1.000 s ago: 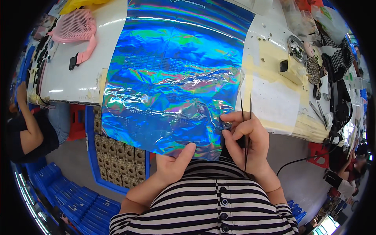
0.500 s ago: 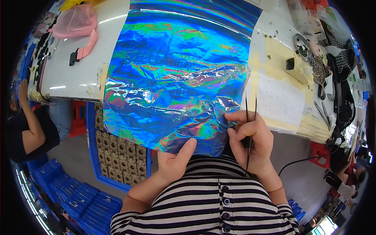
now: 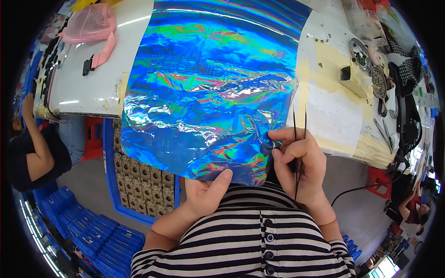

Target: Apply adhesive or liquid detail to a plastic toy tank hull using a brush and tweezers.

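A large sheet of shiny blue iridescent film (image 3: pixel 204 92) hangs over the table's front edge toward me, creased along its lower part. My left hand (image 3: pixel 206 192) grips its near edge, thumb on top and fingers hidden beneath. At the sheet's lower right edge, my right hand (image 3: pixel 301 162) pinches the film between thumb and forefinger. The same hand also carries black tweezers (image 3: pixel 299 153), their two slim tips pointing away from me and apart, touching nothing.
On the white table (image 3: pixel 88 88) lie a pink mesh bag (image 3: pixel 89 24) and, at right, a beige block (image 3: pixel 353 83), a metal dish (image 3: pixel 359 53) and more tweezers (image 3: pixel 384 132). Below stands a blue crate (image 3: pixel 111 185) of small parts. A co-worker's arm (image 3: pixel 37 139) is at left.
My right hand has shifted slightly right with the film's edge and the tweezers. The sheet's lower part is pulled a little flatter, and its creases and reflections have changed.
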Demonstrator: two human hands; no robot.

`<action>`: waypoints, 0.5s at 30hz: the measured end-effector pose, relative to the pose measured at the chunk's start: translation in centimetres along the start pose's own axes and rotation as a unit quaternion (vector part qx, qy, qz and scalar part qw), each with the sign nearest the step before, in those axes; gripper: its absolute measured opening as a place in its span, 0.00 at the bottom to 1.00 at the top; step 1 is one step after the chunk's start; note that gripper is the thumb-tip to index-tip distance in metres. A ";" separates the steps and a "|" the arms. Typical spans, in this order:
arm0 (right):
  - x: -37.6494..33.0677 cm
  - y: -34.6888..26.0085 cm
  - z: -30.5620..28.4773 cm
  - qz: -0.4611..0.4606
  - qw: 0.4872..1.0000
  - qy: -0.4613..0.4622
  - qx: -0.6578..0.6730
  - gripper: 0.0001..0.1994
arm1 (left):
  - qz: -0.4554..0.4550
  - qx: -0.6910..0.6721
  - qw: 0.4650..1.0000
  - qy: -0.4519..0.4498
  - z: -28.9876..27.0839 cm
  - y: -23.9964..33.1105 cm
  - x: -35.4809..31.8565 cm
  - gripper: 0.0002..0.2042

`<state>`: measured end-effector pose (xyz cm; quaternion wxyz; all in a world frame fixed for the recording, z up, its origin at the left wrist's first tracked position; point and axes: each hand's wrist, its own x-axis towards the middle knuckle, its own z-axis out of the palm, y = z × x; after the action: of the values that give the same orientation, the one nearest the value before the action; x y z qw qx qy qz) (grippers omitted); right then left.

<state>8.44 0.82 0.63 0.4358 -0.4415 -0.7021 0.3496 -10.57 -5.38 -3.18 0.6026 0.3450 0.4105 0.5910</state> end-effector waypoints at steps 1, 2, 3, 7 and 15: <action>-0.1 0.0 0.0 0.000 1.000 -0.001 0.001 0.10 | 0.001 0.000 1.000 -0.002 0.0 0.0 0.0 0.17; -0.1 0.1 0.1 -0.001 1.000 -0.002 0.002 0.10 | -0.001 0.002 1.000 0.002 0.0 0.1 -0.1 0.17; -0.1 0.1 0.1 -0.002 1.000 -0.002 0.002 0.10 | -0.002 0.004 1.000 0.005 0.0 0.2 -0.1 0.17; -0.2 0.0 0.1 -0.007 1.000 0.001 0.005 0.10 | -0.045 -0.018 0.999 0.014 1.1 1.2 0.3 0.16; -0.1 0.2 -1.0 -0.022 0.999 -0.011 0.028 0.11 | -0.028 0.106 0.994 0.026 0.9 0.4 0.4 0.14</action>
<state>9.47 0.86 0.82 0.4478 -0.4098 -0.7064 0.3641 -9.92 -4.87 -2.48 0.5679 0.3798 0.4962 0.5357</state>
